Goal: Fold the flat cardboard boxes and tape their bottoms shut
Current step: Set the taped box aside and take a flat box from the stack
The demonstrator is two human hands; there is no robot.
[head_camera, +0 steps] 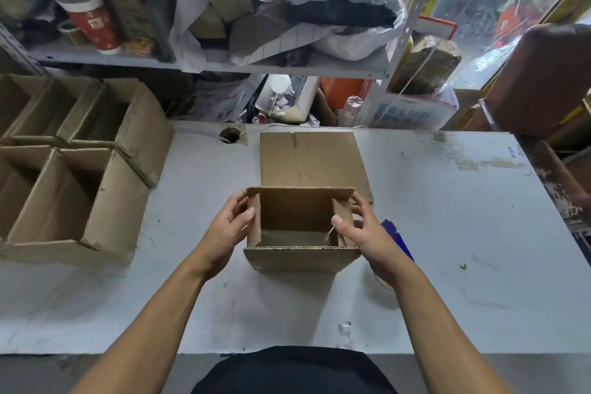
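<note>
A small brown cardboard box point(297, 257) stands opened up in the middle of the table, its open end facing me. My left hand point(228, 227) grips its left side, thumb over the left flap. My right hand point(361, 230) grips the right side, thumb pressing the right inner flap inward. Behind the box lies a flat unfolded cardboard box point(311, 160). A blue tape dispenser point(398, 238) with a tape roll lies on the table just right of my right hand, partly hidden by the wrist.
Several folded open boxes point(76, 169) stand packed together on the left of the grey table point(447, 233). A round cable hole point(229, 135) sits at the table's back edge. Cluttered metal shelves point(224, 64) rise behind. A brown chair back point(543, 80) stands at the right.
</note>
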